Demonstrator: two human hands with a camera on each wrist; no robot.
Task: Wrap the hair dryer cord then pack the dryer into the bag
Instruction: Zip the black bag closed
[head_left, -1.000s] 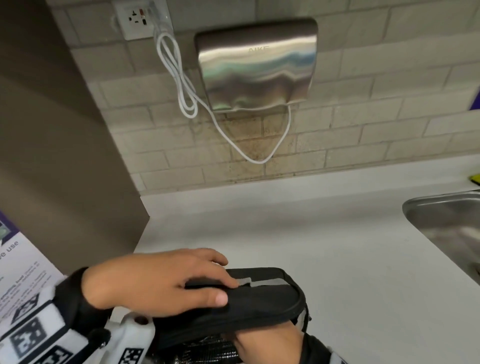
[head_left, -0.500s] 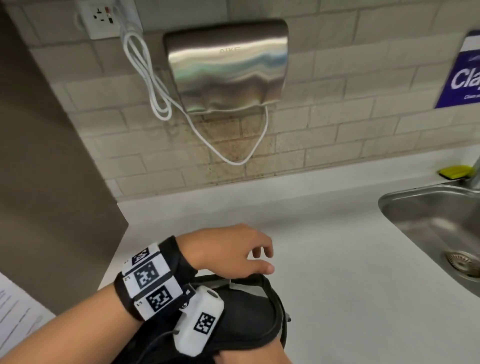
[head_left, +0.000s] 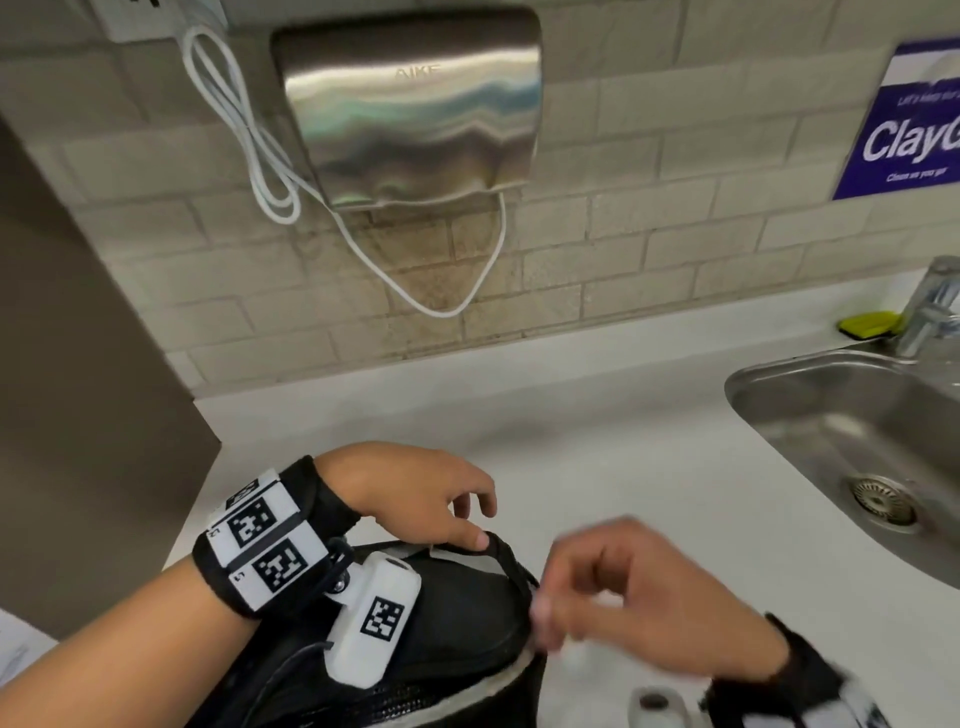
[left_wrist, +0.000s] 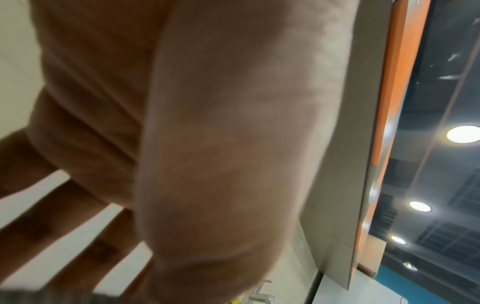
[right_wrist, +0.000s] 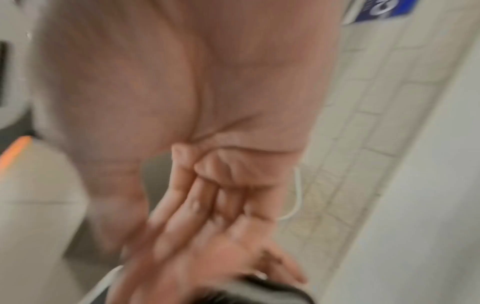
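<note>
A black bag (head_left: 457, 618) lies at the near edge of the white counter (head_left: 597, 441), with its flap down over the top. No hair dryer or dryer cord shows anywhere. My left hand (head_left: 415, 499) is over the bag's far rim; the thumb rests on the rim and the other fingers hang loosely curled above it. My right hand (head_left: 634, 597) is blurred, with its fingertips bunched at the bag's right rim; whether they pinch anything is unclear. The right wrist view shows curled fingers (right_wrist: 207, 191) and a bit of the black bag (right_wrist: 259, 292).
A steel hand dryer (head_left: 410, 109) with a looping white cable (head_left: 260, 156) is fixed to the tiled wall. A steel sink (head_left: 857, 441) with a tap (head_left: 930, 306) and a yellow sponge (head_left: 867, 323) lies at the right. A brown panel (head_left: 78, 364) stands at the left.
My left hand slid from lying flat on the bag's flap to its far rim. My right hand came from beneath the flap up to the bag's right rim. The view shifted right.
</note>
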